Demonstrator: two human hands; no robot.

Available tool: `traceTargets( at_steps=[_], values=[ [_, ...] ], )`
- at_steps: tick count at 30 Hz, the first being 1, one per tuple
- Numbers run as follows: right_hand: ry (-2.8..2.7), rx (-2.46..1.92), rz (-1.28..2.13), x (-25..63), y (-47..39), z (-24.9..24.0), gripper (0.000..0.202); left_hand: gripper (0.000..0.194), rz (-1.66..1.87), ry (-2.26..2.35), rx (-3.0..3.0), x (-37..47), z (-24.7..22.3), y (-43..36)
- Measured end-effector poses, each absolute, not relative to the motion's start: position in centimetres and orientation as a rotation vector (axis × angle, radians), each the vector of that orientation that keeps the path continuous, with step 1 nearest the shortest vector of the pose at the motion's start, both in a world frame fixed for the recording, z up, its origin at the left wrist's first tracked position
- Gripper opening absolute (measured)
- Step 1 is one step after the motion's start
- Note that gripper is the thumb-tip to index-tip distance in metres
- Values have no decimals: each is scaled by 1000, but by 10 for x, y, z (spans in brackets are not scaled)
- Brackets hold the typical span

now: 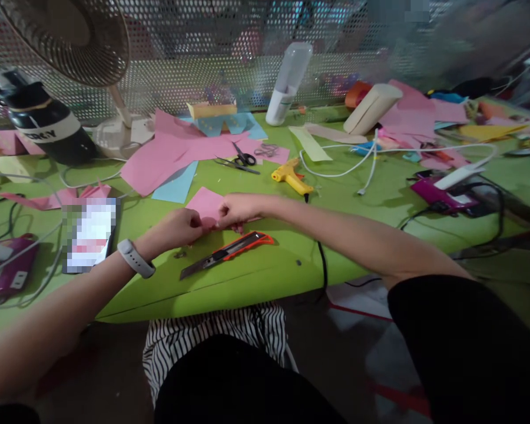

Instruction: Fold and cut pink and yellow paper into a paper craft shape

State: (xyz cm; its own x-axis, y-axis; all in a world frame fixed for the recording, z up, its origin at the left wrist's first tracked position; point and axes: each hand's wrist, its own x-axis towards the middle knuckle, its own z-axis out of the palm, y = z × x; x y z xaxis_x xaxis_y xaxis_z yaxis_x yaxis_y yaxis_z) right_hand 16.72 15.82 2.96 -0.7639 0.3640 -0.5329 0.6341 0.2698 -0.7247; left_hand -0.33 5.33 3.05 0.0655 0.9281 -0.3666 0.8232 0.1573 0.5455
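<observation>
A small sheet of pink paper (206, 202) lies on the green table (256, 277) between my hands. My left hand (189, 227) is closed on its left edge, fingers pinched together. At the right side, my right hand (232, 211) also pinches the paper, with the fingertips low near the table. Part of the near edge is hidden by my fingers. Just in front of both hands rests an orange and black utility knife (227, 253), its blade pointing left. A yellow hot glue gun (292, 176) sits beyond my right forearm.
Black scissors (244, 158) lie behind my hands by large pink paper (172, 150) and blue paper (176, 184). A phone (92, 235) is near my left forearm. A fan (123, 132) and dark bottle (48, 123) stand back left. A white cable (344, 171) curls at right.
</observation>
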Motion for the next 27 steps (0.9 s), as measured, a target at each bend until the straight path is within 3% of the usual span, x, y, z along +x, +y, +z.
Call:
traceTargets(
  at_steps=[7,16,27],
  values=[
    [2169,961,-1538,162,163,29,31,37,225,1675,1334,-5,32,61],
    [2168,1059,-1238,202,187,34,46,47,248,1683,1326,-2,35,60],
    [2196,1367,-1114,285,214,49,40,46,219,1679,1317,-3,39,65]
  ],
)
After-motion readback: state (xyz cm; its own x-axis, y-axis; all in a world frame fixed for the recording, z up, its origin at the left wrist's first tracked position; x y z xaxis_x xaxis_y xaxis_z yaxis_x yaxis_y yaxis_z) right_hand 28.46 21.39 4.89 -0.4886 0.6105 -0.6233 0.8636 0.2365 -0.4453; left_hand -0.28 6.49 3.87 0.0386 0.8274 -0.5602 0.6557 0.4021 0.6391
